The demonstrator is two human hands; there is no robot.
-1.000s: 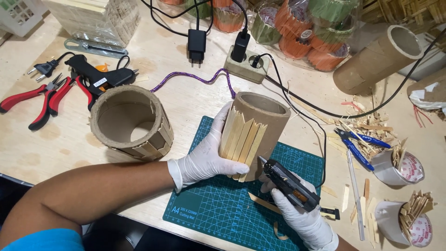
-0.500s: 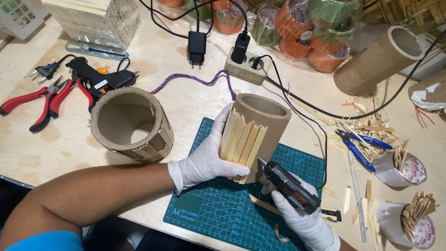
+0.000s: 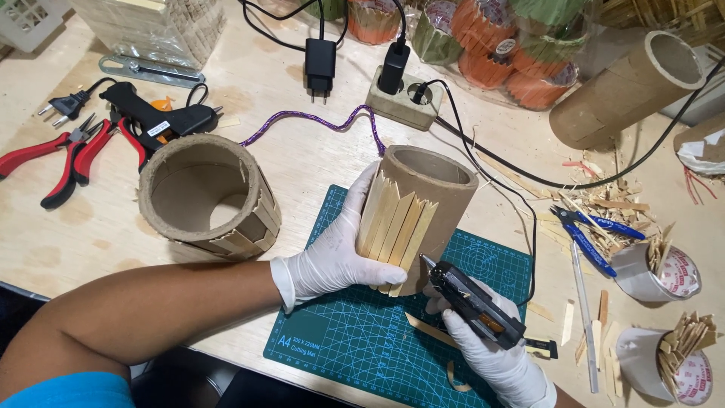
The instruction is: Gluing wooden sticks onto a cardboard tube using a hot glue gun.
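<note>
Pale wood, scattered with offcuts and cables, makes up the tabletop [image 3: 317, 143], and a green cutting mat [image 3: 355, 340] lies at its near edge. On that mat stands an upright cardboard tube [image 3: 434, 189] partly clad in pointed wooden sticks [image 3: 396, 227]. The gloved left hand [image 3: 336, 253] is wrapped around the tube's clad side, fingers closed on the sticks and pressing them to the cardboard. The gloved right hand [image 3: 491, 351] is clamped on a black hot glue gun [image 3: 472, 302], whose nozzle sits just beside the lower edge of the last stick, near the tube's base. Compared with a second ago, the tube has hardly shifted and the left hand keeps the same hold, while the gun has edged slightly closer to the sticks; this suggests glue is being laid for the next piece, though no bead is visible. A loose stick [image 3: 430, 331] lies on the mat under the gun. To the left rests a second, wider tube [image 3: 208, 196] with sticks along its lower side, beyond it red-handled pliers [image 3: 45, 162] and another glue gun [image 3: 158, 121]. At right lie blue cutters [image 3: 593, 234] and cups of stick trimmings [image 3: 664, 363].
</note>
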